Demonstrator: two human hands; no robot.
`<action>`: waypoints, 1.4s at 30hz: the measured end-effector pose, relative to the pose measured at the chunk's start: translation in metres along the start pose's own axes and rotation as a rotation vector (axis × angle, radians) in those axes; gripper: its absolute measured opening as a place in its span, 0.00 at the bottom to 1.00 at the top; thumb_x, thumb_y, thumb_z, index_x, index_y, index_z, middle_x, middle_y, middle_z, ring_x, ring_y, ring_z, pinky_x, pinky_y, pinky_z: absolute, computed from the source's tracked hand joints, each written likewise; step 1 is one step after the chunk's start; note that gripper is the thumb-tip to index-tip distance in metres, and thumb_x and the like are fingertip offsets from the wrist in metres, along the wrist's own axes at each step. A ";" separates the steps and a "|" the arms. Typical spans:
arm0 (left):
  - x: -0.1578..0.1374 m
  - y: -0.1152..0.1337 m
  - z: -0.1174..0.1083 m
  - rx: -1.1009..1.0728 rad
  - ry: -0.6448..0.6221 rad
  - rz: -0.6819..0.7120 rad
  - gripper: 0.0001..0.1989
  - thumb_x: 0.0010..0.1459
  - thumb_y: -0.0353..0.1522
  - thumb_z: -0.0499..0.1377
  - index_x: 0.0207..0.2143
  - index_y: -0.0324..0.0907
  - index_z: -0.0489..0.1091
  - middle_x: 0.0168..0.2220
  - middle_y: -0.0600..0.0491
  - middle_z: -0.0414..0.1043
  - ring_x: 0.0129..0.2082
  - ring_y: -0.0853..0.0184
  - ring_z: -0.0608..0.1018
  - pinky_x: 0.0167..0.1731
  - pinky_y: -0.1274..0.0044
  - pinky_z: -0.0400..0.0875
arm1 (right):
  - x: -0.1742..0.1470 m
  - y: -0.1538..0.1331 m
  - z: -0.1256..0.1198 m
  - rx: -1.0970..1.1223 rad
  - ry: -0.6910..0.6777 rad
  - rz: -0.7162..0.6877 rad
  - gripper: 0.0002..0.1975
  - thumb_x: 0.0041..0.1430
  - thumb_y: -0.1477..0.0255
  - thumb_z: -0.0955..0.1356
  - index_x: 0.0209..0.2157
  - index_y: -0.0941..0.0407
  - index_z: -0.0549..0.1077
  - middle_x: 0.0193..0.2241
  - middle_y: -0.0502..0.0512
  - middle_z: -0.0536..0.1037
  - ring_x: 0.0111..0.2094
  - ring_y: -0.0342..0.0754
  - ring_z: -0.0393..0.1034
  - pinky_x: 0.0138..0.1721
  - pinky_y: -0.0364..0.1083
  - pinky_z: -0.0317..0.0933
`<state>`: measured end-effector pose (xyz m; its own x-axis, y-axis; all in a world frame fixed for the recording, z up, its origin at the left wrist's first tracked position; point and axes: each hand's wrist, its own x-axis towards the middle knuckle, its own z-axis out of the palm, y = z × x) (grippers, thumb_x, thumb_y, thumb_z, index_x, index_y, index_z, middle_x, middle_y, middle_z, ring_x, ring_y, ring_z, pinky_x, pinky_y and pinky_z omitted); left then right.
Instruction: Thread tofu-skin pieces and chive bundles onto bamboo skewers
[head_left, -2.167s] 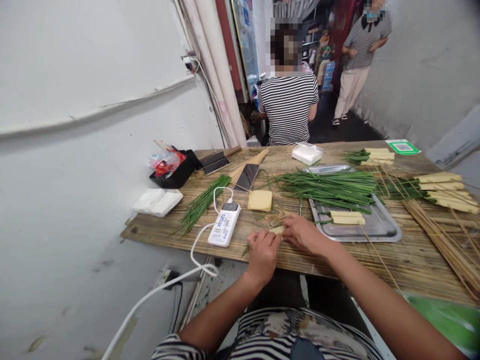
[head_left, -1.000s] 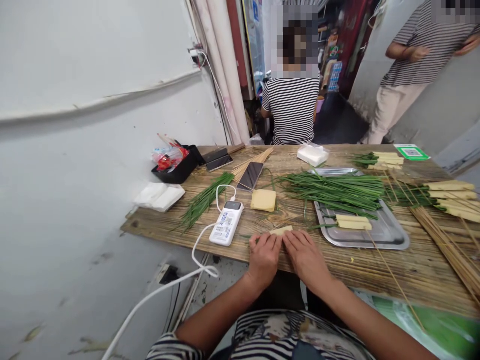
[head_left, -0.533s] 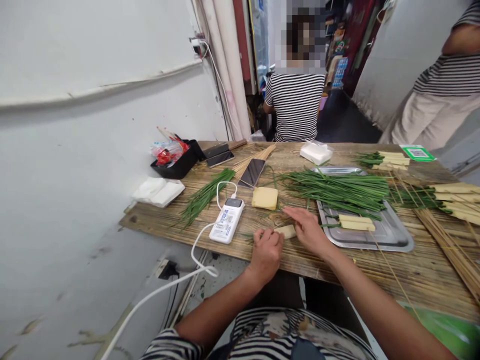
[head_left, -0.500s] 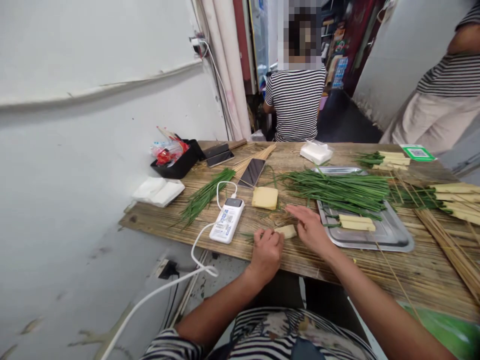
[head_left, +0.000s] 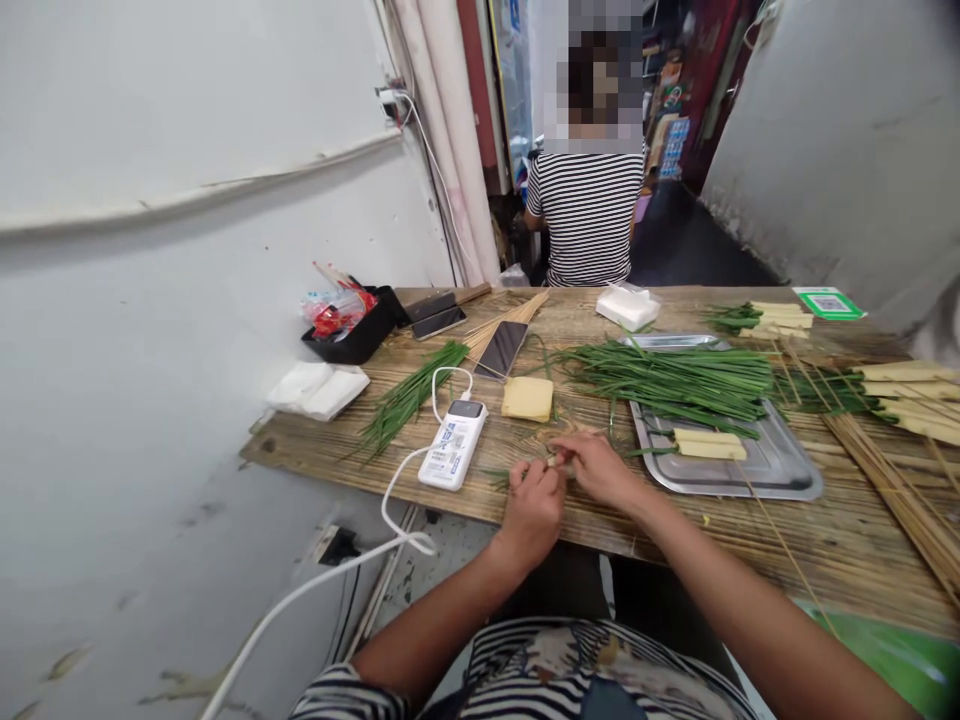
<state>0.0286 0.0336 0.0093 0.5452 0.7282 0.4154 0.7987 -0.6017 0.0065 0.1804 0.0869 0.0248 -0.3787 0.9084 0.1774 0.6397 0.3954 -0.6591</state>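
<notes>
one bare left hand [head_left: 534, 505] and one bare right hand [head_left: 598, 468] side by side over the near edge of a brown wooden plank table [head_left: 315, 450]. left fingers curled down, grasping a small pale yellow roll [head_left: 555, 461], mostly hidden between the hands; thin green blades [head_left: 495, 478] sticking out leftward past the knuckles. right fingertips drawn together at the roll's other end; whether pinching it or only touching, impossible to make out.

just beyond the hands, a square stack of pale yellow sheets [head_left: 527, 398]. to the left, a white rectangular power bank [head_left: 454, 445] with a white cable [head_left: 453, 369] looping from its top; beyond that, a loose bunch of long green stalks [head_left: 416, 392] and a dark-screened phone [head_left: 501, 350]. to the right, a silver rectangular metal tray [head_left: 780, 465], with a large heap of long green leaves [head_left: 667, 375] across its far part and pale yellow rolled pieces [head_left: 709, 444] lying nearer. farther right, a long bundle of light brown wooden skewers [head_left: 892, 490].
</notes>
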 end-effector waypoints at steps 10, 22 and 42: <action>0.000 0.000 0.001 -0.012 0.008 -0.008 0.09 0.61 0.25 0.51 0.42 0.39 0.68 0.34 0.51 0.70 0.39 0.63 0.68 0.41 0.68 0.55 | -0.042 -0.015 -0.015 -0.423 0.053 -0.189 0.10 0.60 0.77 0.62 0.38 0.56 0.75 0.37 0.56 0.75 0.41 0.50 0.63 0.41 0.49 0.57; 0.005 -0.006 -0.006 -0.051 -0.071 -0.077 0.08 0.62 0.27 0.53 0.42 0.43 0.69 0.34 0.53 0.70 0.40 0.65 0.69 0.42 0.68 0.55 | -0.046 -0.009 -0.006 -0.595 0.129 -0.339 0.10 0.63 0.75 0.62 0.42 0.57 0.74 0.36 0.56 0.74 0.44 0.50 0.60 0.48 0.50 0.52; 0.003 -0.012 0.011 -0.070 0.115 -0.044 0.11 0.64 0.28 0.49 0.43 0.41 0.70 0.40 0.48 0.75 0.43 0.63 0.72 0.44 0.68 0.55 | -0.014 -0.008 -0.017 -0.560 -0.066 -0.244 0.10 0.62 0.72 0.63 0.33 0.54 0.76 0.35 0.54 0.72 0.41 0.50 0.59 0.46 0.51 0.51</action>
<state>0.0235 0.0472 0.0004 0.4739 0.7146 0.5145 0.7994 -0.5942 0.0889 0.1922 0.0730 0.0403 -0.5874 0.7795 0.2176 0.7769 0.6184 -0.1180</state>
